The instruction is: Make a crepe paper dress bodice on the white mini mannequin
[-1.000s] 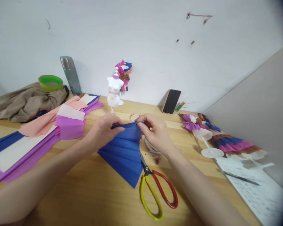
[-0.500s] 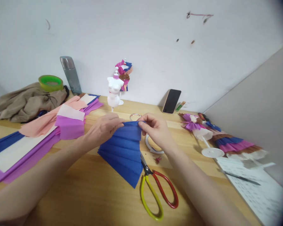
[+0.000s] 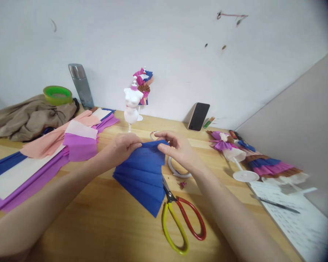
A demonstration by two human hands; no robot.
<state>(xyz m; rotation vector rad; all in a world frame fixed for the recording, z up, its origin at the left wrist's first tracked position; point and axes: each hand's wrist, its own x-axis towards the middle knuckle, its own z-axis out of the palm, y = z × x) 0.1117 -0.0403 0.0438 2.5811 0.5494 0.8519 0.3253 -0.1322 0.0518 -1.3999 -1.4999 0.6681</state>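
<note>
A sheet of blue crepe paper with crosswise pleats hangs between my hands, its lower end fanning out toward me. My left hand pinches its top left corner between thumb and fingers. At the top right corner, my right hand grips the folded upper edge with thumb and forefinger. Scissors with one yellow and one red handle lie just right of the paper, their blade tips partly hidden under it. A white roll of tape rests behind them, partly covered by my right hand.
Colored crepe paper strips spread over the left side. White mannequin stand, bottle and phone stand near the wall. Paper-dressed mannequins lie at right, near a pen on a printed sheet. A green tape roll sits on brown cloth.
The top edge of the blue crepe paper has been folded over a little more. My right fingers have shifted and spread slightly along it; the left hand barely moved.
</note>
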